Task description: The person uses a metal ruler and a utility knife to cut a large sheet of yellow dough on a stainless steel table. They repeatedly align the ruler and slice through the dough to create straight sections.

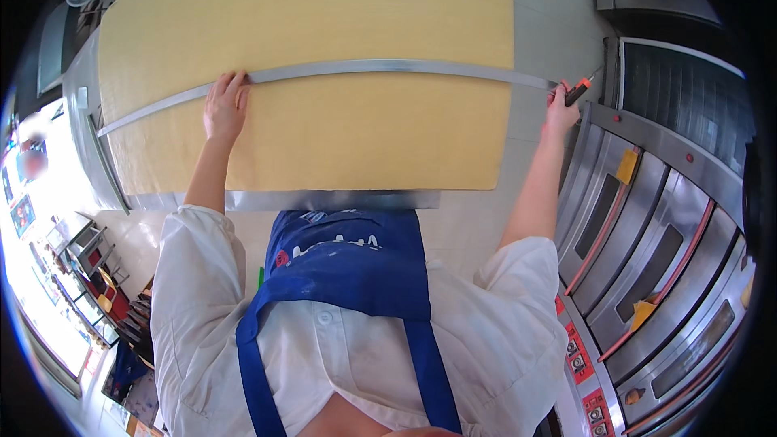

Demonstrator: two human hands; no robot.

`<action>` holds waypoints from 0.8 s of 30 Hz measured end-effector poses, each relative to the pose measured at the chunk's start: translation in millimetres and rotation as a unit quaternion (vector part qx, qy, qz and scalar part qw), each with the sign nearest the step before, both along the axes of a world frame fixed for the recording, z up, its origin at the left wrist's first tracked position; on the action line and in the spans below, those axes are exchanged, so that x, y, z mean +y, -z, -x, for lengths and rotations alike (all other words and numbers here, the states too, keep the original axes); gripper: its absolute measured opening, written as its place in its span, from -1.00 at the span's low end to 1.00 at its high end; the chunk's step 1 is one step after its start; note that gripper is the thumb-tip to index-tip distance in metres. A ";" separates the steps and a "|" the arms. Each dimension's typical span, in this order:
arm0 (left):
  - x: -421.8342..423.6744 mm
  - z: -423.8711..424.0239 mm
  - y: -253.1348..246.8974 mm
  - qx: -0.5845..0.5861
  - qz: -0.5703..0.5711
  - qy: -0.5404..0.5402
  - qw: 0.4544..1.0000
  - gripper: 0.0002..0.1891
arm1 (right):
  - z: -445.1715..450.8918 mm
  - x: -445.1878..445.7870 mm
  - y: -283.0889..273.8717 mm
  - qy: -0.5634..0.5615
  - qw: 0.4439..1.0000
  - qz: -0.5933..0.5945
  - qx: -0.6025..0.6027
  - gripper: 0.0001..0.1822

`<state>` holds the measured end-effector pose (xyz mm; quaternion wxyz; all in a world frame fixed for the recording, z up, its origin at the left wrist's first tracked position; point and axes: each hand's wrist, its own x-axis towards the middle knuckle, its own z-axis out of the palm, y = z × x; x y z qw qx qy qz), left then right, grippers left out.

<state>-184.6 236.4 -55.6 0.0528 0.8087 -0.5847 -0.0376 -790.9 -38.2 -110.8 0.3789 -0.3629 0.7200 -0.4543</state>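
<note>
A large yellow sheet, possibly rolled dough, lies on a metal-edged worktable in front of me. Across its whole width runs a long flat metal straightedge, overhanging the sheet on the right. My left hand presses on the straightedge towards its left part, fingertips at the strip and palm over the sheet. Beyond the sheet's right edge, my right hand grips a black and orange utility knife, its thin blade pointing up and away. The fingers of that hand also touch the right end of the straightedge.
A steel deck oven with red handles and yellow cloths stands close on my right. Behind it is a glass-fronted appliance. Shelving with goods stands at the far left, near a bright window area.
</note>
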 end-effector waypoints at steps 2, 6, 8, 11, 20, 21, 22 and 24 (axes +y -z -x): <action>0.8 -0.7 -1.1 0.001 0.004 0.012 1.000 -0.58 | 4.1 3.9 4.5 0.002 1.000 0.004 -0.014 -0.78; 4.3 -2.2 -8.4 0.007 -0.001 0.016 1.000 -0.59 | 8.8 12.6 2.1 0.002 1.000 0.024 -0.005 -0.77; 5.9 -3.7 -10.0 -0.001 0.005 0.027 1.000 -0.61 | 12.7 21.3 6.0 -0.003 0.999 0.017 -0.029 -0.76; 12.7 -9.2 -3.7 -0.003 0.027 0.049 0.998 -0.64 | 33.4 28.4 14.5 -0.024 0.999 0.038 0.001 -0.74; 20.2 -24.6 -21.8 -0.027 0.064 0.126 0.990 -0.72 | 37.5 56.8 -12.9 -0.037 0.999 0.019 0.013 -0.67; 20.1 -23.3 -21.8 -0.029 0.058 0.135 0.989 -0.72 | 32.5 55.4 -18.7 -0.031 0.999 0.020 0.010 -0.66; 23.1 -23.0 -22.3 -0.030 0.052 0.145 0.988 -0.72 | 28.3 53.5 -21.1 -0.024 0.999 0.020 0.008 -0.66; 33.1 -20.0 -22.0 -0.031 0.050 0.119 0.991 -0.70 | 27.3 47.3 -16.0 -0.043 0.999 0.015 0.002 -0.67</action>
